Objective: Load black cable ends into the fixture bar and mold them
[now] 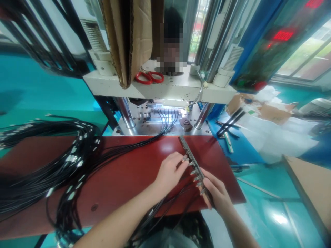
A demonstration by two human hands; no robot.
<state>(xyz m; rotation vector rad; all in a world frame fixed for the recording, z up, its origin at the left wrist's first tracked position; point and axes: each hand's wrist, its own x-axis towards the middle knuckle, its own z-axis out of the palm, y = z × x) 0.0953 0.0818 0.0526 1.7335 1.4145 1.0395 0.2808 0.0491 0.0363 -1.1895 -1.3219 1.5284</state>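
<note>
My right hand (pixel 216 189) grips the lower end of a long, narrow dark bar (pixel 191 156), which slants over the front of the red-brown board. Several small metal cable connectors (pixel 197 179) stick out along the bar's left edge. At the bar's upper part, my left hand (pixel 172 170) pinches a small metal connector (pixel 185 158) between thumb and fingers. Thin black cables (pixel 178 193) run from the connectors down below my left forearm. Whether the pinched connector is seated in the bar cannot be made out.
A large bundle of black cables (pixel 80 148) lies on the left of the board (pixel 139 165). Behind, a press (pixel 160 90) holds several cables in its lit lower fixture (pixel 165 115). Red-handled scissors (pixel 150 78) rest on its plate. Tools (pixel 229 141) lie right; a person stands beyond.
</note>
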